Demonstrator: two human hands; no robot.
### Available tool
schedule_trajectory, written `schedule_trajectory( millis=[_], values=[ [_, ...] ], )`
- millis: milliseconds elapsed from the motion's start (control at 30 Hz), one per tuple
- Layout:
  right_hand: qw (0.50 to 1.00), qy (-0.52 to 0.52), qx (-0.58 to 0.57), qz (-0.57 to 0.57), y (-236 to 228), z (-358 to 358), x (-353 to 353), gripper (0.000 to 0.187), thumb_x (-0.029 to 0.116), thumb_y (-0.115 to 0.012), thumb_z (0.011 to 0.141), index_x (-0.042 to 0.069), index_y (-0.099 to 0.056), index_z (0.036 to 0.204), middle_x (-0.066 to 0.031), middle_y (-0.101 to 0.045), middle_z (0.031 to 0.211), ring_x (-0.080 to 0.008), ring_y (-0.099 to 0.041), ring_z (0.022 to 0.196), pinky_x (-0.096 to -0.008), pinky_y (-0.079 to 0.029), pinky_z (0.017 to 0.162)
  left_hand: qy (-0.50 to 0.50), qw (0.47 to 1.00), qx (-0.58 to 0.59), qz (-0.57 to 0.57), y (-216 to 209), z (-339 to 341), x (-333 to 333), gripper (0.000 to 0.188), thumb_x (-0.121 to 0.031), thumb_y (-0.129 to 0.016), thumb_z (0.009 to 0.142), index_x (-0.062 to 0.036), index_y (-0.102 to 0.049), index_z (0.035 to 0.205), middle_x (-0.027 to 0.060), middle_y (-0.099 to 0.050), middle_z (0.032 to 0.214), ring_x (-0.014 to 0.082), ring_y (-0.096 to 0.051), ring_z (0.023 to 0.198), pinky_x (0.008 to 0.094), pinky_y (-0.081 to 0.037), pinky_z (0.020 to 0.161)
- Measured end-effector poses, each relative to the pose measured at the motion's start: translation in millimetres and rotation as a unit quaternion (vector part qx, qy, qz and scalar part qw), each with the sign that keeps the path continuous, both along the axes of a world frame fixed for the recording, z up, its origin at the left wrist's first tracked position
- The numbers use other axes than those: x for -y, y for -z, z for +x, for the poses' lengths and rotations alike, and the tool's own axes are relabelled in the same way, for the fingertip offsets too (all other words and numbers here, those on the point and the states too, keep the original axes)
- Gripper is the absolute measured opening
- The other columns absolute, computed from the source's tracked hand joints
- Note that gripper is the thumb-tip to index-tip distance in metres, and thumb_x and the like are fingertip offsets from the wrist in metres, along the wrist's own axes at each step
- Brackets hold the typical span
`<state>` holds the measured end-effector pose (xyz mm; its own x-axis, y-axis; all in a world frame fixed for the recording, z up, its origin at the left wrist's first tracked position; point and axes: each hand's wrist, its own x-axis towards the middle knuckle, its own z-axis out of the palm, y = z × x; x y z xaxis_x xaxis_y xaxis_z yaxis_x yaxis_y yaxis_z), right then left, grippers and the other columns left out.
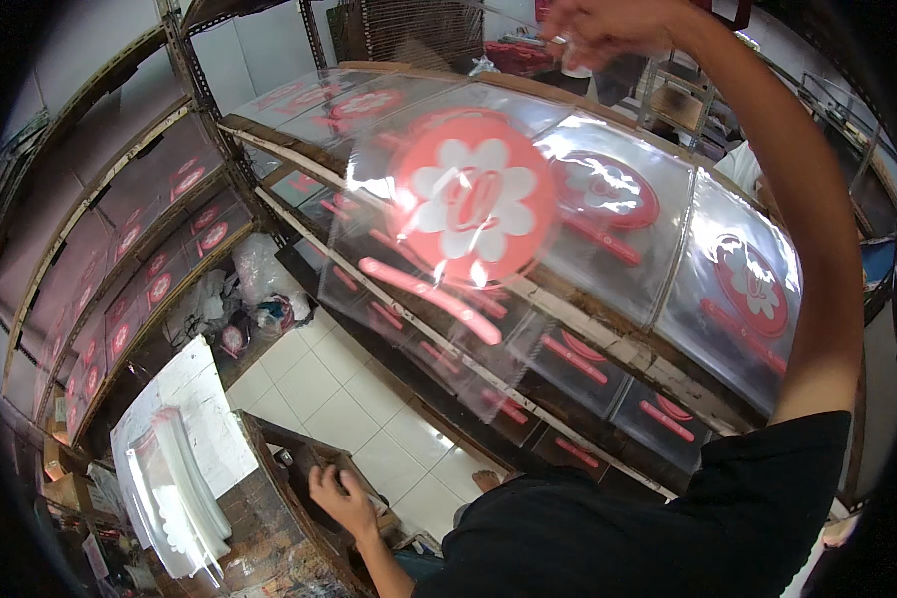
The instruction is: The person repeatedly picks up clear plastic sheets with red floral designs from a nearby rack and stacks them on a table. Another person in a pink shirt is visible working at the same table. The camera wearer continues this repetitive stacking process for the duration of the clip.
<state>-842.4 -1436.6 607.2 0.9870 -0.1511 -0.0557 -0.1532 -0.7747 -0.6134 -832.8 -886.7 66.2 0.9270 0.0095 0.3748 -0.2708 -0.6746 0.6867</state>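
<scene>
A clear plastic sheet, printed with a pink disc, a white flower and a pink strip, hangs tilted and blurred over the front edge of the upper rack. Above its far side, my raised right hand is smeared by motion; whether it touches the sheet cannot be told. My left hand is low beside the worktable, its fingers bent and apart with nothing visible in them. On the worktable, left of that hand, lies a stack of clear sheets with white flower prints, on a white board.
Similar printed sheets lie flat along the upper rack, with more on the tier below. Metal-framed shelves at left hold several prints. Plastic bags sit on the floor near the shelves. White tiles run between table and rack.
</scene>
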Motion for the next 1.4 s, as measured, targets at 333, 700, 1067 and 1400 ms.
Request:
schedule_trajectory(
  millis=[333,700,1067,1400],
  values=[
    [0.981,0.187,-0.055,0.014,102.3,-68.7,109.0,0.027,0.000,-0.055,0.084,0.003,-0.061,0.110,-0.0084,-0.065,0.107,-0.0182,-0.069,0.090,-0.0310,-0.057,0.072,0.108,0.948,-0.292,0.072,186.4,-64.2,25.1,0.036,-0.025,-0.065,0.086,0.0030,-0.069,0.108,0.0303,-0.052,0.131,0.0456,-0.048,0.123,0.0508,-0.038,0.106],
    [0.969,0.243,-0.050,-0.021,133.0,-72.7,172.0,0.022,-0.005,-0.048,0.088,0.003,-0.061,0.104,-0.0089,-0.065,0.104,-0.0175,-0.070,0.086,-0.0298,-0.058,0.071,0.111,0.861,-0.474,0.145,260.4,-122.8,-30.2,0.039,-0.033,-0.065,0.080,-0.0004,-0.074,0.099,0.0282,-0.066,0.105,0.0412,-0.058,0.111,0.0485,-0.043,0.102],
    [0.968,0.246,-0.022,-0.031,139.5,-71.3,187.2,0.017,-0.004,-0.058,0.086,0.002,-0.063,0.101,-0.0091,-0.067,0.101,-0.0173,-0.069,0.083,-0.0282,-0.058,0.069,0.094,0.873,-0.461,0.131,262.5,-123.4,-29.5,0.040,-0.034,-0.064,0.081,0.0000,-0.073,0.099,0.0289,-0.067,0.106,0.0435,-0.060,0.107,0.0488,-0.046,0.096],
    [0.974,0.212,-0.039,-0.071,145.2,-64.0,201.2,0.017,0.001,-0.054,0.088,0.007,-0.064,0.101,-0.0035,-0.067,0.098,-0.0126,-0.069,0.081,-0.0282,-0.055,0.069,0.084,0.881,-0.450,0.116,254.6,-116.6,-16.0,0.039,-0.031,-0.065,0.080,0.0009,-0.073,0.100,0.0309,-0.066,0.107,0.0436,-0.062,0.105,0.0468,-0.048,0.097]
  ],
)
